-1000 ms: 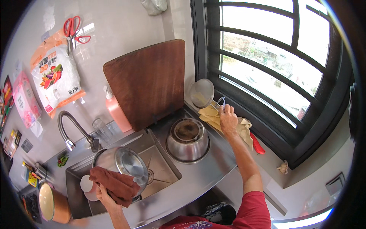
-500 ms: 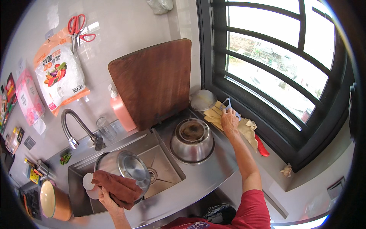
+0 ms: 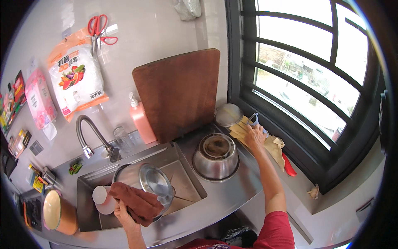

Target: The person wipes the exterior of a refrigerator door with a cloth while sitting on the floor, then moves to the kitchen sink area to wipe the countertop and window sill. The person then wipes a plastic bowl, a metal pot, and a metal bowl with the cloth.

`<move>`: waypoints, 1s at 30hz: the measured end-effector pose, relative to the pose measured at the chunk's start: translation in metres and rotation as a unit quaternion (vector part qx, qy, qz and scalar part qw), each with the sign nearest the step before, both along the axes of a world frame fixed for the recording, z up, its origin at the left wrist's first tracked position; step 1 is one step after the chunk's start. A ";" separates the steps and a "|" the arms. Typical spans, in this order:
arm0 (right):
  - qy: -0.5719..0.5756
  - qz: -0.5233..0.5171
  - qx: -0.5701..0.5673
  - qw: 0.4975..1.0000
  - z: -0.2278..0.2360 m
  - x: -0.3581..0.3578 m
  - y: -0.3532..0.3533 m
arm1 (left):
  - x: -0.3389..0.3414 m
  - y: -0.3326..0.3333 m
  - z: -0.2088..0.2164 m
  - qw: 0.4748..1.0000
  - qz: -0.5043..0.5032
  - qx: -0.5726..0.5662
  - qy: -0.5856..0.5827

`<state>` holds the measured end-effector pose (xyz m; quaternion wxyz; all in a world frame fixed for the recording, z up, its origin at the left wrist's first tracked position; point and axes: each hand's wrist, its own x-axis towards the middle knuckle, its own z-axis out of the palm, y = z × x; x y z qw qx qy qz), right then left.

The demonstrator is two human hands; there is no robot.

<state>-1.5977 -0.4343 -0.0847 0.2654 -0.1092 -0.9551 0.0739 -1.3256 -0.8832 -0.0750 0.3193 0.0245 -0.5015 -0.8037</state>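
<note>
My left hand (image 3: pixel 126 216) is closed on a brown cloth (image 3: pixel 137 201), pressed against a steel pot (image 3: pixel 134 174). The pot is tipped on its side over the sink (image 3: pixel 186 174), its shiny round base facing right. At the window ledge, my right hand (image 3: pixel 256 139) has its fingers bent around the light blue handle of a peeler (image 3: pixel 253 119); part of the handle is hidden by the hand. Pale yellow cloth (image 3: pixel 273 148) lies under and beside that hand. A red-handled tool (image 3: pixel 289 165) sticks out from below the cloth.
An upturned steel pot (image 3: pixel 215 159) with a brown-stained base stands right of the sink. Behind are a wooden board (image 3: pixel 178 91), a pink pump bottle (image 3: pixel 143 122), a glass (image 3: pixel 122 139) and the faucet (image 3: pixel 89 137). White cups (image 3: pixel 100 195) sit in the sink; an orange pot (image 3: pixel 62 213) stands left.
The whole view has shifted, so everything appears slightly lower and to the right. Both hands stay in nearly the same places relative to the cloth, pot and peeler.
</note>
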 end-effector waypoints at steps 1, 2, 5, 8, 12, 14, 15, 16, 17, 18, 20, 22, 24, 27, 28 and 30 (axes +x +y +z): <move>0.011 -0.001 0.012 1.000 -0.001 0.000 -0.001 | 0.000 0.005 0.003 0.999 0.027 0.024 -0.001; 0.020 0.003 0.021 1.000 0.001 0.000 -0.001 | -0.001 0.006 0.002 0.999 0.030 0.026 0.002; 0.050 0.010 0.058 0.997 0.014 0.006 -0.008 | -0.002 0.008 0.003 0.998 0.032 0.048 0.001; 0.236 0.088 0.002 0.968 0.047 0.042 -0.042 | -0.004 0.016 0.001 0.997 0.065 0.032 -0.025; 0.306 0.373 -0.112 0.869 0.079 0.115 -0.154 | -0.009 0.027 0.003 0.997 0.064 0.042 -0.022; 0.295 0.508 -0.102 0.803 0.080 0.157 -0.214 | -0.009 0.032 0.002 0.998 0.059 0.034 -0.019; 0.296 0.540 -0.101 0.781 0.074 0.177 -0.239 | -0.011 0.040 0.007 0.998 0.051 0.029 -0.019; 0.297 0.559 -0.091 0.769 0.067 0.194 -0.262 | -0.012 0.048 0.016 0.999 0.043 0.024 -0.018; 0.268 0.576 -0.089 0.767 0.065 0.209 -0.278 | -0.013 0.055 0.022 0.999 0.034 0.017 -0.015; 0.252 0.561 -0.067 0.785 0.071 0.227 -0.295 | -0.011 0.052 0.013 0.999 0.046 -0.001 -0.009; 0.244 0.553 -0.085 0.792 0.072 0.233 -0.310 | -0.003 0.044 0.025 0.989 0.116 -0.094 -0.020; 0.279 0.508 -0.100 0.809 0.071 0.227 -0.330 | 0.002 0.032 0.019 0.989 0.113 -0.092 -0.033; 0.272 0.500 -0.126 0.813 0.083 0.222 -0.339 | 0.013 0.017 0.019 0.985 0.079 -0.150 -0.026; 0.189 0.498 -0.254 0.807 0.100 0.200 -0.349 | 0.029 0.008 0.024 0.982 0.055 -0.173 -0.046; 0.160 0.493 -0.290 0.804 0.099 0.183 -0.347 | 0.032 0.007 0.022 0.978 0.054 -0.199 -0.039; 0.103 0.523 -0.351 0.769 0.095 0.151 -0.346 | 0.041 0.008 0.027 0.972 0.035 -0.228 -0.048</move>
